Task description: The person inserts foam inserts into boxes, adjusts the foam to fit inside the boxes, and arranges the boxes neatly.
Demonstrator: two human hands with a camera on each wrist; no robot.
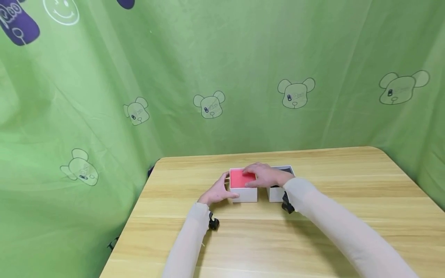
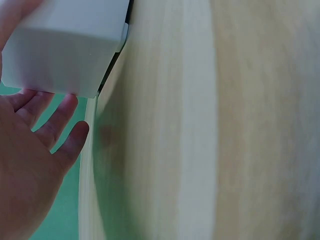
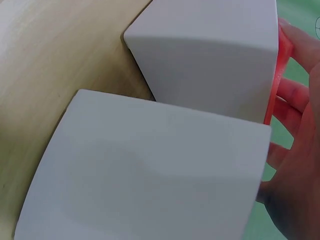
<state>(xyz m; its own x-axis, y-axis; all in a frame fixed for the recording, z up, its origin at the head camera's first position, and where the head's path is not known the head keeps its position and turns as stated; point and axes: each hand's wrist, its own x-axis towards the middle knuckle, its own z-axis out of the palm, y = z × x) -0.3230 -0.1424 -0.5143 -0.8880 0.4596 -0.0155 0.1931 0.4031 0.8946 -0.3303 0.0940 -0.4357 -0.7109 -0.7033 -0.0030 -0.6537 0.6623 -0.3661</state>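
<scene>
On the table, a white open-topped box [image 1: 244, 195] has a flat red piece [image 1: 238, 179] at its top. My left hand [image 1: 219, 191] grips this box at its left side, thumb along the front; in the left wrist view, fingertips touch the white wall [image 2: 65, 62]. Above the box, my right hand [image 1: 265, 175] holds the red piece with thumb and fingers spread across it. The red edge [image 3: 281, 65] stands slightly proud of the rim in the right wrist view. A second white box [image 1: 276, 195] with a dark inside is just right, partly hidden under the right wrist.
Both boxes stand toward the far part of the wooden table [image 1: 250, 239], with a narrow gap between them. A green curtain [image 1: 250, 127] printed with bear heads hangs behind the table and along its sides. Small black cameras [image 1: 213, 223] are strapped to both wrists.
</scene>
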